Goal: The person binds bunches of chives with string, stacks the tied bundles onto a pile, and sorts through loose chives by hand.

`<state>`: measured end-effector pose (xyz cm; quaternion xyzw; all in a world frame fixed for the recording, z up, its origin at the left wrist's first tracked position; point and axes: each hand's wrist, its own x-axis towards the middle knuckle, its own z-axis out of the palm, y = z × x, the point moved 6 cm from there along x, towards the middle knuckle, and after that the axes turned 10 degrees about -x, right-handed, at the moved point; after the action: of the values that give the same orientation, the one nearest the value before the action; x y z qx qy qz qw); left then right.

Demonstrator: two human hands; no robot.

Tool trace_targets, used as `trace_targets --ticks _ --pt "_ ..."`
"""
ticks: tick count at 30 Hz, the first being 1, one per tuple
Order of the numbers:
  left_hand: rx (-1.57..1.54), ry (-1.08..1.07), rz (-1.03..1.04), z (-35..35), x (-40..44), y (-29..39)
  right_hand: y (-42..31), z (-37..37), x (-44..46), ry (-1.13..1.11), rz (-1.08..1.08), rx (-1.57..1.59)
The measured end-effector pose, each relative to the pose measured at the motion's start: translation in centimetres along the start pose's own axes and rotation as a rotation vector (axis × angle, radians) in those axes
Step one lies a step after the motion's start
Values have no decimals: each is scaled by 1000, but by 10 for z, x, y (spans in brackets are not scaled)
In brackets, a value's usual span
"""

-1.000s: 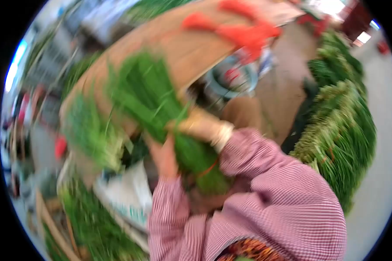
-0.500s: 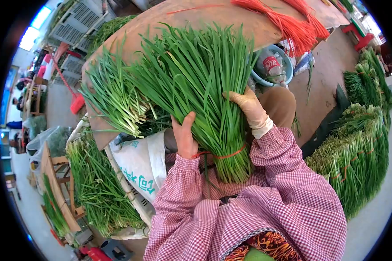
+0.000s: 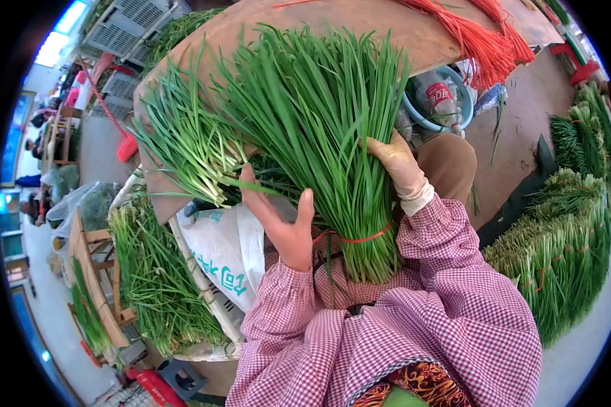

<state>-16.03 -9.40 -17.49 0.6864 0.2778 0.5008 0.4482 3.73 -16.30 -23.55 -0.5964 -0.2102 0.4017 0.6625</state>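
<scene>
A large bunch of garlic chives point(image 3: 319, 122) lies across my lap and the table edge, its cut ends toward me. A red tie point(image 3: 370, 236) circles it near those ends. My right hand point(image 3: 397, 163), in a pale glove, grips the bunch on its right side, thumb over the leaves. To the left of the bunch, my left hand point(image 3: 277, 220) is open, thumb and fingers apart, with a stray leaf across its fingers. Just beyond it, a smaller loose pile of chives point(image 3: 190, 146) with pale stems rests on the table.
Red ties point(image 3: 478, 44) lie on the brown table point(image 3: 414, 30). Below its edge stands a blue basin point(image 3: 465, 98) with plastic bottles. Tied bunches point(image 3: 557, 251) are stacked on the right floor. At left are a crate of loose greens point(image 3: 159, 285) and a white sack point(image 3: 217, 251).
My left hand has come off the bunch and opened, moving slightly left. My right hand keeps its hold. The whole view has shifted a little.
</scene>
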Motion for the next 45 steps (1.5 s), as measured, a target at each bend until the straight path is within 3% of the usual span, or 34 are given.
trace_targets --ticks 1,3,5,9,18,25,26,30,33,39,42,45 --pt "86 -32 110 0 4 18 2 0 0 -4 -1 20" --pt "-29 -176 418 24 15 54 3 2 0 -50 -24 59" --pt "-37 -473 530 58 26 72 1 2 -1 -62 -57 85" --pt "292 -453 363 73 39 15 -1 -3 -4 -19 -45 25" --pt "196 -237 44 36 35 -20 7 -2 2 -4 -23 38" --pt "421 -197 -200 47 64 -23 6 -1 2 -7 -40 26" --pt "515 -172 -115 48 69 -18 6 -1 2 -3 -37 20" --pt "468 -172 -260 51 79 -24 5 -1 0 9 -4 16" --pt "524 -121 -224 51 85 -21 1 1 -1 5 -49 24" --pt "548 -211 -324 49 85 -25 7 -1 3 1 -36 -1" --pt "505 -268 -234 50 76 -29 9 -2 3 13 -49 26" --pt "328 -242 -294 44 70 -34 7 0 2 22 -55 44"
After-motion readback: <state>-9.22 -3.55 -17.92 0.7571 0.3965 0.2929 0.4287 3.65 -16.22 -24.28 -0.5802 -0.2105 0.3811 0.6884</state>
